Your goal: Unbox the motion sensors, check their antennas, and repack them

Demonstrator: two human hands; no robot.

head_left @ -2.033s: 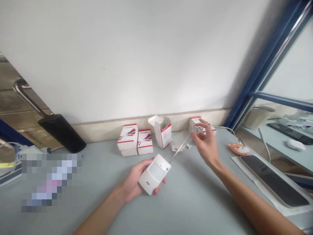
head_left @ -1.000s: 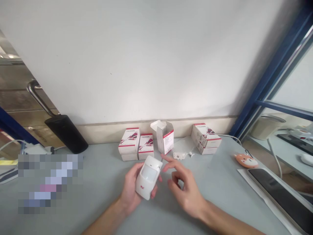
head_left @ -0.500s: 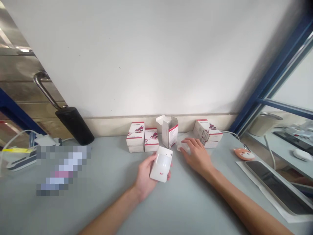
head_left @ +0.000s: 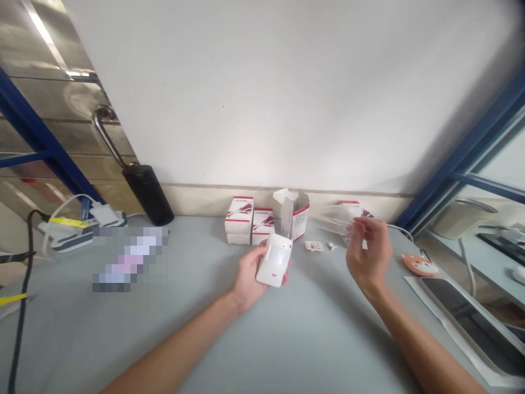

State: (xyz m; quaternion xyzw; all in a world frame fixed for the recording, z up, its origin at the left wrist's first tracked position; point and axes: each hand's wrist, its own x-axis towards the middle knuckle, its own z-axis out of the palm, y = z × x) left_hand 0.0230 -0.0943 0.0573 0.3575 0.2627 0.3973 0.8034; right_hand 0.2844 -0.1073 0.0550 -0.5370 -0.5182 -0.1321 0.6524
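We hold a white motion sensor (head_left: 274, 260) in our closed left grip (head_left: 250, 276), while our right grip (head_left: 367, 254) pinches a clear plastic bag (head_left: 336, 216) over the desk (head_left: 205, 328). A small bracket (head_left: 314, 246) lies loose beside the open box (head_left: 292, 210).

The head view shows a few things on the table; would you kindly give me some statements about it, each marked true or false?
1. The left hand holds a white motion sensor. True.
2. The right hand is empty. False: it holds a clear plastic bag.
3. The open box stands upright. True.
4. The small white plate lies inside the open box. False: the small white plate lies on the table, outside the box.
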